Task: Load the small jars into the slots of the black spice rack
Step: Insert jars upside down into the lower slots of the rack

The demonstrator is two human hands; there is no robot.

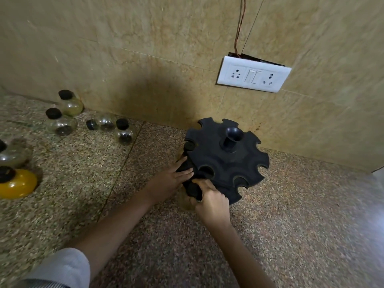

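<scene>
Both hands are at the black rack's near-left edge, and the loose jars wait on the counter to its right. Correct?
Not quite. The head view shows the loose jars to the left of the rack. Both the left hand and right hand are at its near-left edge.

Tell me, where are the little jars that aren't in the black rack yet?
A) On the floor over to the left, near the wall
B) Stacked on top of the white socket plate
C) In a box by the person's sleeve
A: the loose jars sit on the speckled floor to the left of the black spice rack, close to the wall.
</scene>
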